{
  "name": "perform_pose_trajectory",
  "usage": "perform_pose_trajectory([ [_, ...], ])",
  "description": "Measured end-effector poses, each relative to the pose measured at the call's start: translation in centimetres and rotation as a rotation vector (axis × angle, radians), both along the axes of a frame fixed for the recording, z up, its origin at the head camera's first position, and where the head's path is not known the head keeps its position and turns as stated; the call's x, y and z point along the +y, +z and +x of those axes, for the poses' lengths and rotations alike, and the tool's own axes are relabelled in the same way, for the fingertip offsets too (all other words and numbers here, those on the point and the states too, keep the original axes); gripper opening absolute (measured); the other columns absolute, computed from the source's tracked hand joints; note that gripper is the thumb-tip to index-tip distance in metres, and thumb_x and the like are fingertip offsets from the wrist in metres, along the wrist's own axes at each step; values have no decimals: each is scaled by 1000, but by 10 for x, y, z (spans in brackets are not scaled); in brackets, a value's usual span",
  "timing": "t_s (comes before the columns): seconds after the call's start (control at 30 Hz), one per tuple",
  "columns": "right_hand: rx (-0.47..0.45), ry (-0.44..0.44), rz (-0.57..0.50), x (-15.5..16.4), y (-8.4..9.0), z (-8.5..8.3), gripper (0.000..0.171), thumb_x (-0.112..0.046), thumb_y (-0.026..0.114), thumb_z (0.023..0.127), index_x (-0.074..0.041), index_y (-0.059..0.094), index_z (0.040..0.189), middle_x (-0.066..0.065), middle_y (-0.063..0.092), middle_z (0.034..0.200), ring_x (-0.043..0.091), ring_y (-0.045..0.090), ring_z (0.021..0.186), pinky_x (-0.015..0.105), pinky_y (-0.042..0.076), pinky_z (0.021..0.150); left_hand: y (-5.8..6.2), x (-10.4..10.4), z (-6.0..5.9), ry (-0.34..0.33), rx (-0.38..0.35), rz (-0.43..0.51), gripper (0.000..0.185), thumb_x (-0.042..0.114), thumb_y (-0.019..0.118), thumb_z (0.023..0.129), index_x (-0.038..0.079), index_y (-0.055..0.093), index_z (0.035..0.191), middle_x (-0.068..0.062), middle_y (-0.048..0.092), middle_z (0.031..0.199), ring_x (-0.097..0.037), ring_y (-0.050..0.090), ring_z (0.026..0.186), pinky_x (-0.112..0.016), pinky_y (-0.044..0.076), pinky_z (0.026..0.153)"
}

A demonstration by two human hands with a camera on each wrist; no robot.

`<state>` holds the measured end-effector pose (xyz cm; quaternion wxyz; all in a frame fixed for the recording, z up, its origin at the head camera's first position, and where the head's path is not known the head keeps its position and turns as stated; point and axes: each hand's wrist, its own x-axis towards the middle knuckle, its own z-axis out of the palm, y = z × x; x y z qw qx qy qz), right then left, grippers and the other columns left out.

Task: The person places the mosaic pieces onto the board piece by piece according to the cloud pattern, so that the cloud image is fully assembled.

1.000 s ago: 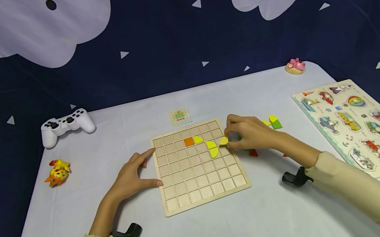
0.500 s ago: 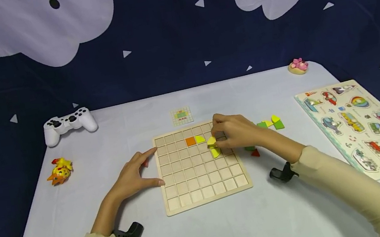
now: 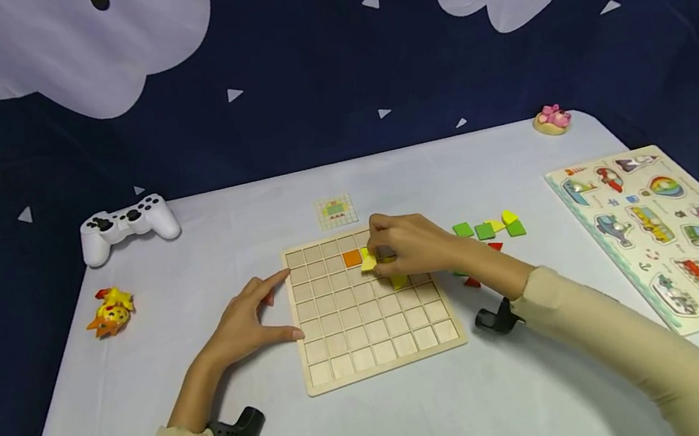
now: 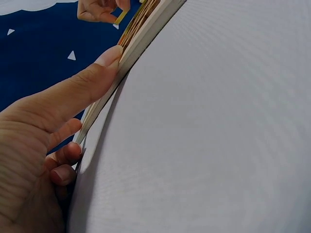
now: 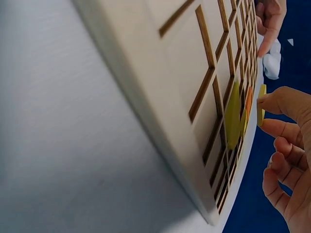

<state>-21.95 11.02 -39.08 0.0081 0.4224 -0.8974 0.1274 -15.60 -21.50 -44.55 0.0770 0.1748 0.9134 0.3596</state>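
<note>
My right hand [image 3: 415,244] pinches a yellow quarter-circle tile [image 3: 368,264] between thumb and fingertips, over the upper middle of a wooden grid board [image 3: 386,374]. In the right wrist view that tile [image 5: 261,106] is held just above the board, edge-on. An orange square tile [image 3: 351,258] lies in a cell left of the fingers. Other yellow tiles [image 5: 233,116] sit in cells, partly hidden under the right hand in the head view. My left hand [image 3: 243,322] touches the board's left edge with thumb and forefinger stretched wide apart; its thumb [image 4: 92,80] presses the side.
Green tiles [image 3: 485,231], yellow ones and red triangles [image 3: 473,282] lie loose right of the board. A small pattern card [image 3: 336,212] lies behind it. A vehicle puzzle board [image 3: 653,186] is at right; a white game controller [image 3: 129,228] and yellow toy figure [image 3: 112,313] stand at left.
My right hand has carried the yellow tile leftward from the board's right edge, past the placed yellow tiles, to beside the orange one. The left hand keeps its place at the edge.
</note>
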Motion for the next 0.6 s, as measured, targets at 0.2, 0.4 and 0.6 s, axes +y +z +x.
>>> perform_pose_trajectory([
  [0.2, -3, 21, 24, -12, 1, -2, 27, -30, 75, 85, -9, 77, 102, 1, 57, 98, 10, 51, 73, 27, 49, 66, 0, 0, 0, 1, 11, 5, 101, 43, 91, 66, 16, 43, 151, -2, 43, 92, -17, 39, 83, -35, 32, 76],
  [0.4, -13, 37, 44, -27, 0, -6, 29, -31, 75, 85, -8, 77, 102, 1, 57, 99, 10, 50, 72, 25, 48, 64, 0, 0, 0, 4, 9, 8, 101, 43, 91, 66, 16, 44, 151, -2, 43, 92, -16, 39, 82, -35, 32, 76],
  [0.6, 19, 75, 33, -37, -2, -12, 20, -28, 74, 85, -10, 75, 94, 2, 59, 98, 11, 52, 73, 24, 46, 61, 0, 0, 0, 4, -3, 14, 101, 42, 92, 66, 16, 44, 151, -3, 43, 92, -17, 39, 83, -35, 32, 77],
])
